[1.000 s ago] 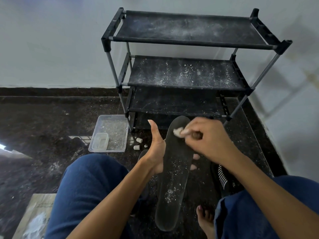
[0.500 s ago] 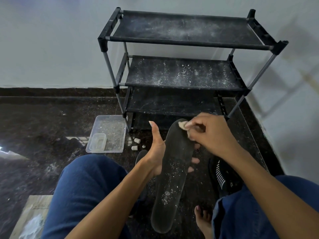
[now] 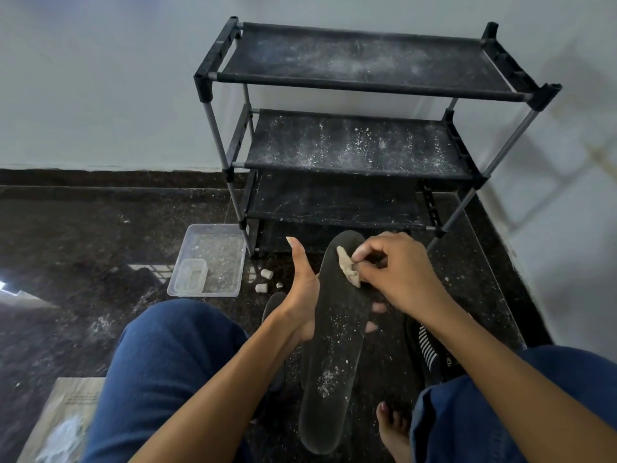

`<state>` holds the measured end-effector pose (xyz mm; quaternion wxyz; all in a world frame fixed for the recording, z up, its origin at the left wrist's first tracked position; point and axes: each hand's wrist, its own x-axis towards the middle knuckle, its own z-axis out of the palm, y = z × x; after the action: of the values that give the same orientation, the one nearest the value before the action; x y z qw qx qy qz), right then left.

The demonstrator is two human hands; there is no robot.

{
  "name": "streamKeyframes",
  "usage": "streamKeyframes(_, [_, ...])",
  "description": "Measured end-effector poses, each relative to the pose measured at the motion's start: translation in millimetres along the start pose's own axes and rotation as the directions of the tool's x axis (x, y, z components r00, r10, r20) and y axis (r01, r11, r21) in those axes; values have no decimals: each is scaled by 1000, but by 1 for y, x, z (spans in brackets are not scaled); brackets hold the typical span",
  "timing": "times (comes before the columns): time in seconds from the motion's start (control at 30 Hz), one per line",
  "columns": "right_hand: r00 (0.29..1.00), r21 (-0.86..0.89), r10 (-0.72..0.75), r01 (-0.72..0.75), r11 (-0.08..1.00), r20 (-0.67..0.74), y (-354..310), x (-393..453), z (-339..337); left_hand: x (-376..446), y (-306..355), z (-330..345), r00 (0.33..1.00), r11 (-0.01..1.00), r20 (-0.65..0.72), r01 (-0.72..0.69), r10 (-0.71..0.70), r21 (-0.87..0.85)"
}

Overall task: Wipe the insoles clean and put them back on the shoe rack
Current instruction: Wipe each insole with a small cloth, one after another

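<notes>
Seated person, head view looking down at the lap and floor. Left hand [image 3: 302, 295] holds a long dark insole [image 3: 337, 335] from underneath, thumb up along its left edge, fingers [image 3: 378, 308] curled round and showing at its right edge. Insole is tilted, toe end up toward the shoe rack [image 3: 364, 142], heel end low between the knees; white specks are scattered over its lower half. Right hand [image 3: 397, 272] pinches a small crumpled beige cloth [image 3: 348, 269] in curled fingers and presses it onto the upper part of the insole.

Shoe rack stands on the dark floor [image 3: 83, 235] against a pale wall, three black fabric shelves, all dusted with white powder, nothing else on them.

Clear plastic tray [image 3: 217, 260] sits on the floor just left of the rack's front leg; inside it a smaller clear tub [image 3: 191, 275] in the near left corner, plus white powdery residue over the tray bottom. What's in the small tub: too hazy to tell. Two small white caps [image 3: 263, 280] lie on the floor just right of the tray.

A striped black shoe [image 3: 429, 349] lies under the right forearm. Bare toes [image 3: 392, 426] are near the insole heel. A dusty sheet of paper [image 3: 63, 426] is at bottom left.
</notes>
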<state>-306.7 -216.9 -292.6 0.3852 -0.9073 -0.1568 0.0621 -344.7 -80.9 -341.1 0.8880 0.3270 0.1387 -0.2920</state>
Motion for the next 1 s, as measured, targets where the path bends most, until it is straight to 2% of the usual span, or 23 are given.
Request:
streamKeyframes(0.03, [998,-75,-26,22,997,-49,1,0,1,0,0,0,1000,1000,2,2,-2,-6])
streamKeyframes(0.13, [990,-72,-123,119,990,-64,1,-4,7,0,0,-1,1000,1000,-26,9,-10,-17])
streamKeyframes(0.23, [968,-236,-251,239,942,-20,0,-7,13,-1,2,-2,998,1000,-67,0,-1,-22])
streamKeyframes(0.37, [953,-334,-299,299,894,52,0,-5,16,0,2,-3,999,999,-50,-9,7,-45])
streamKeyframes(0.57, [966,-176,-251,259,950,65,1,-1,18,-1,2,-2,999,1000,-49,-1,0,-14])
streamKeyframes(0.63, [966,-98,-220,235,967,139,-1,-8,20,-1,3,-3,994,1000,-113,-14,16,19])
streamKeyframes(0.73, [933,-72,-227,256,964,279,-4,-17,23,4,2,-12,973,996,-227,-32,49,78])
streamKeyframes(0.83, [900,26,-164,168,985,405,-5,-18,12,4,2,-14,972,996,-231,-30,49,87])
streamKeyframes(0.87, [919,88,-137,112,990,370,-6,-16,8,3,2,-12,977,997,-209,-28,44,78])
streamKeyframes(0.93, [980,137,-126,105,985,153,-5,-9,5,0,3,-4,995,1000,-103,-13,13,3])
streamKeyframes(1.0, [985,10,-174,174,985,-8,-7,-3,9,-2,3,3,999,999,-40,-13,11,-35])
